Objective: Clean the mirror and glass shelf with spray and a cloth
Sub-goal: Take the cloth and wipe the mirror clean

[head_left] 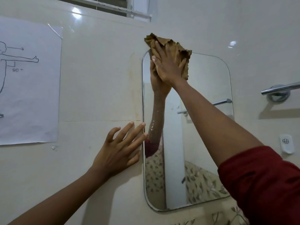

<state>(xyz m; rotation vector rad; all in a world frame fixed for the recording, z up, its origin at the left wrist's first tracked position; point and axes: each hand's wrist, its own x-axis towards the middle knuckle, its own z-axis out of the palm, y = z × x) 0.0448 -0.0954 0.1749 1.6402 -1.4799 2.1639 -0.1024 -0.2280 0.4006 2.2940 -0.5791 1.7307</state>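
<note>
A rounded rectangular mirror (209, 130) hangs on the cream tiled wall. My right hand (168, 67) presses a brown cloth (175, 49) flat against the mirror's top left corner, and the cloth spills over onto the tile above. My left hand (120, 146) lies spread on the wall just left of the mirror, fingertips touching its left edge. It holds nothing. The mirror reflects my right hand and arm. No glass shelf or spray bottle shows.
A paper sheet (29, 82) with a drawn figure is taped to the wall at far left. A chrome towel bar (279, 90) sticks out at right, with a small white wall hook (287, 143) below it. A window frame (113, 7) runs along the top.
</note>
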